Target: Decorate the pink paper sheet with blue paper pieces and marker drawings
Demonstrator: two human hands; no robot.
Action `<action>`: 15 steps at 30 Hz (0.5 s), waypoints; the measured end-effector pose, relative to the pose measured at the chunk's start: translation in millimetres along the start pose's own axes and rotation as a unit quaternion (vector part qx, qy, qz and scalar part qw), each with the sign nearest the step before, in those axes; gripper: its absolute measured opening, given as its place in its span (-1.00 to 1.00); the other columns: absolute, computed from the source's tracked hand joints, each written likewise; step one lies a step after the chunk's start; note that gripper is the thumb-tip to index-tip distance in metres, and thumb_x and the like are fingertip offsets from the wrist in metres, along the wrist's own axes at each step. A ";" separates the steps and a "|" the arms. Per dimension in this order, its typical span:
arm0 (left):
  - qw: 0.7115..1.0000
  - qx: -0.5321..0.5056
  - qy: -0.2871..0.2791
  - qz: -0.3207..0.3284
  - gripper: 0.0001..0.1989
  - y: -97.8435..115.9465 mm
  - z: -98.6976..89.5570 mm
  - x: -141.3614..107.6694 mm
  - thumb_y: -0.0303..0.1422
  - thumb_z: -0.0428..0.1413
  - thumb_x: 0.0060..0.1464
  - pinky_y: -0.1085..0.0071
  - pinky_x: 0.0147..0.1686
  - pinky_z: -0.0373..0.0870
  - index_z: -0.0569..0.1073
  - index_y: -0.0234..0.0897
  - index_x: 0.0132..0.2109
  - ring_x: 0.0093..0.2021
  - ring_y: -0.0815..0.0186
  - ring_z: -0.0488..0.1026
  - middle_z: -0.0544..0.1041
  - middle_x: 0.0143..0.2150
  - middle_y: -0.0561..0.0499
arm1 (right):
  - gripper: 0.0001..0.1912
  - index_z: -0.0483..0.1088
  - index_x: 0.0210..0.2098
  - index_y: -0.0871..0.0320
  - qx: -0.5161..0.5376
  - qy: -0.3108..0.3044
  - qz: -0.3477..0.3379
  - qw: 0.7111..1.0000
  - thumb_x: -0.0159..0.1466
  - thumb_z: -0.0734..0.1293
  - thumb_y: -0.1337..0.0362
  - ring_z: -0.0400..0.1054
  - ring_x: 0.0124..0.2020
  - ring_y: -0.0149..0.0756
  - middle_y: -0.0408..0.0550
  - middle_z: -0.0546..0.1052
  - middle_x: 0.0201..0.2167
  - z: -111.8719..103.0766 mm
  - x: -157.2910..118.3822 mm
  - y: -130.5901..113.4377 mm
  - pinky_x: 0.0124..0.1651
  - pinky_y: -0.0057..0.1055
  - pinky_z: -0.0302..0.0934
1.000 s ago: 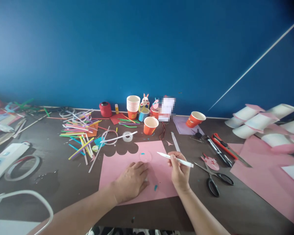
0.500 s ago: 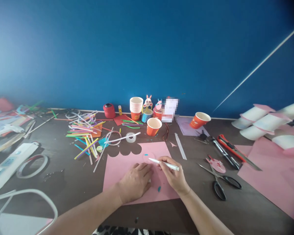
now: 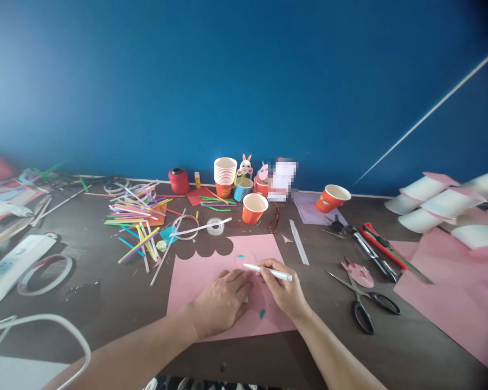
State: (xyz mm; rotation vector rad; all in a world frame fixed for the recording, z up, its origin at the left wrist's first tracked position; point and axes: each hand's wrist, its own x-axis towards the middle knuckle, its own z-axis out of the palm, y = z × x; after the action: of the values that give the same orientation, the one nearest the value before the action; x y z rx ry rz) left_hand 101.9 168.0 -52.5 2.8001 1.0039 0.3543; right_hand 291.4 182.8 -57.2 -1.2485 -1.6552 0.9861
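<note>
A pink sheet of paper [image 3: 195, 276] with scalloped cuts along its far left edge lies before me. On it rests a rounded pink cut-out, faintly outlined, with small blue patches [image 3: 262, 314] near its edges. My left hand [image 3: 222, 303] lies flat over the sheet and part of the cut-out, fingers together and stretched out. A bit of something white peeks out by its fingertips; I cannot make it out. My right hand [image 3: 283, 290] grips a white pen [image 3: 270, 272], its tip pointing left just beyond the left fingers, close to the cut-out's edge.
Scissors [image 3: 360, 297], a craft knife [image 3: 384, 246] and more pink paper [image 3: 443, 292] lie to the right. Paper cups [image 3: 254, 210] stand at the back. Colourful straws [image 3: 140, 211], clear tape [image 3: 215, 226], a power strip [image 3: 16, 265] and a white cable [image 3: 65, 325] occupy the left.
The view has shifted slightly, so most things sit a little further left. Both hands keep nearly the same place on the paper, and the pen stays in my right hand.
</note>
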 end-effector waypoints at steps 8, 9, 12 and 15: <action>1.000 -0.008 -0.008 -0.001 -0.56 -1.1 -0.4 -0.2 -0.29 -0.06 0.12 0.21 0.01 0.17 0.21 -0.37 0.13 0.12 0.13 0.16 0.30 0.10 -0.16 | -0.84 0.35 -0.32 0.16 -0.009 -0.006 0.003 1.000 0.24 0.19 0.22 0.35 -0.45 -0.32 -0.11 0.42 -0.53 -0.4 0.9 2.8 -0.40 -0.48 0.21; 1.000 -0.008 -0.009 -0.001 -0.56 -1.1 -0.5 -0.1 -0.29 -0.06 0.12 0.21 0.01 0.18 0.20 -0.37 0.13 0.12 0.14 0.16 0.31 0.09 -0.16 | -0.84 0.35 -0.32 0.16 -0.011 -0.005 0.002 1.000 0.24 0.19 0.22 0.35 -0.45 -0.33 -0.11 0.43 -0.52 -0.4 0.9 3.0 -0.40 -0.49 0.21; 1.000 -0.007 -0.009 -0.002 -0.55 -0.9 -0.4 0.3 -0.29 -0.06 0.12 0.22 0.00 0.18 0.20 -0.37 0.13 0.12 0.15 0.16 0.31 0.09 -0.16 | -0.84 0.35 -0.32 0.16 -0.014 -0.005 0.001 1.000 0.24 0.19 0.23 0.33 -0.47 -0.35 -0.11 0.43 -0.51 -0.1 1.0 2.9 -0.42 -0.50 0.19; 1.000 -0.001 -0.008 0.000 -0.55 -1.0 -0.5 0.5 -0.29 -0.05 0.11 0.21 0.00 0.18 0.20 -0.37 0.13 0.12 0.15 0.16 0.30 0.10 -0.16 | -0.84 0.35 -0.33 0.16 -0.015 -0.007 0.002 1.000 0.24 0.19 0.23 0.31 -0.49 -0.37 -0.11 0.43 -0.51 0.2 0.9 1.5 -0.43 -0.51 0.18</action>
State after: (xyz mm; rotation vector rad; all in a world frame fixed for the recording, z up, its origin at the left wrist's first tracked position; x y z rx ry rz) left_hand 101.6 169.1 -52.2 2.7966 0.9982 0.3332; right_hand 291.6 184.0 -58.5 -1.2674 -1.6845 0.9789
